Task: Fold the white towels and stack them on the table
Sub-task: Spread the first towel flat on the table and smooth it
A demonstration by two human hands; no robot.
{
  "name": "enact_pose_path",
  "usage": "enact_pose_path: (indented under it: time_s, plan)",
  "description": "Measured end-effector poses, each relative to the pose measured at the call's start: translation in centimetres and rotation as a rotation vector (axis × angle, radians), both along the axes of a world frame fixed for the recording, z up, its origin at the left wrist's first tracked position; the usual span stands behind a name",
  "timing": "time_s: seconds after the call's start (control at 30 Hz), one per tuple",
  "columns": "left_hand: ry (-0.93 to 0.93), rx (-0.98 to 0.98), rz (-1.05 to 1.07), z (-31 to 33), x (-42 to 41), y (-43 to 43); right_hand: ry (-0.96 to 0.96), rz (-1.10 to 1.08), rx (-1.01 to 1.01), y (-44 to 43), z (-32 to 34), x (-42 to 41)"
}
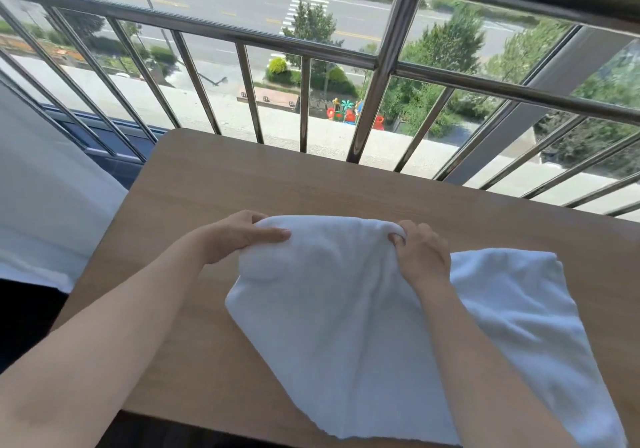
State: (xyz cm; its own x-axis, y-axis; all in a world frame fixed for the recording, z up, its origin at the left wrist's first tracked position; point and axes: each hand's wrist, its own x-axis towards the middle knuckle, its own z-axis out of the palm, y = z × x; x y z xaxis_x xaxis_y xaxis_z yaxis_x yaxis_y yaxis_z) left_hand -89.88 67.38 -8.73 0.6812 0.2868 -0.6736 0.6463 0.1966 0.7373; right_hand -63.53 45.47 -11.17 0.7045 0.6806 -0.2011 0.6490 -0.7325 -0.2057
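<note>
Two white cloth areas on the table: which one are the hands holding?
The raised towel in the middle: left hand and right hand grip its far edge. The white cloth at right lies flat, in neither hand; separate towel or not, unclear.

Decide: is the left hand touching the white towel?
Touching. The head view shows the left hand pinching the far left corner of the towel, with the thumb lying on top of the cloth.
</note>
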Motion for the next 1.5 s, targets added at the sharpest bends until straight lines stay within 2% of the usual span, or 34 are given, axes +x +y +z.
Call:
enact_pose_path:
  time_s: [0.1, 0.2, 0.27, 0.37, 0.43, 0.47, 0.53, 0.6, 0.7, 0.83, 0.9, 0.97, 1.07, 1.17, 1.3, 1.37, 1.5]
  plan:
    - [-0.095, -0.088, 0.318, -2.5, -1.6, -1.2, -0.122, 0.063, 0.001, 0.0, -0.8, -1.5]
    - [-0.169, -0.206, 0.587, -4.5, -2.9, -2.9, -0.065, 0.141, 0.034, 0.1, -1.5, -4.9]
    - [-0.117, -0.155, 0.553, -4.8, -2.9, -3.7, 0.015, 0.213, 0.085, 0.2, -2.0, -7.6]
    - [-0.02, 0.056, 0.488, -4.6, -1.6, -3.6, 0.101, 0.265, 0.077, 0.4, -2.9, -10.5]
    - [-0.064, 0.206, 0.472, -4.1, -0.6, -3.0, 0.171, 0.235, 0.029, 0.4, -3.6, -11.6]
    - [-0.12, 0.215, 0.472, -3.8, -0.2, -2.6, 0.188, 0.214, 0.003, 0.4, -4.0, -12.0]
    - [-0.238, 0.024, 0.54, -3.5, 0.1, -1.7, 0.213, 0.185, -0.029, 0.4, -4.4, -12.5]
    - [-0.254, -0.117, 0.611, -3.9, -0.2, -0.9, 0.254, 0.153, -0.047, 0.8, -4.7, -12.9]
    - [-0.164, -0.107, 0.634, -5.6, -1.7, -0.5, 0.242, 0.146, -0.147, 1.6, -5.4, -13.5]
    - [-0.012, -0.227, 0.371, -7.7, -5.5, -0.8, 0.217, 0.129, -0.228, 3.0, -6.6, -14.2]
    - [0.016, -0.294, 0.217, -7.8, -6.3, -1.0, 0.202, 0.123, -0.267, 3.7, -6.9, -14.4]
    - [0.008, -0.302, 0.155, -7.4, -6.1, -1.4, 0.204, 0.119, -0.297, 4.2, -7.0, -14.3]
    - [-0.067, -0.34, 0.324, -6.7, -5.5, -1.5, 0.266, 0.088, -0.264, 5.2, -6.7, -13.3]
    - [-0.118, -0.592, 0.53, -7.2, -6.4, -1.9, 0.315, 0.005, -0.128, 6.1, -5.9, -12.6]
    - [-0.048, -0.674, 0.361, -7.7, -9.2, -2.8, 0.294, 0.054, 0.032, 5.8, -5.2, -15.6]
    - [-0.019, -0.678, 0.382, -7.4, -9.9, -2.9, 0.306, 0.126, -0.031, 5.5, -5.6, -17.5]
    - [-0.082, -0.658, 0.484, -6.6, -9.8, -3.1, 0.264, 0.158, -0.133, 5.7, -6.5, -17.6]
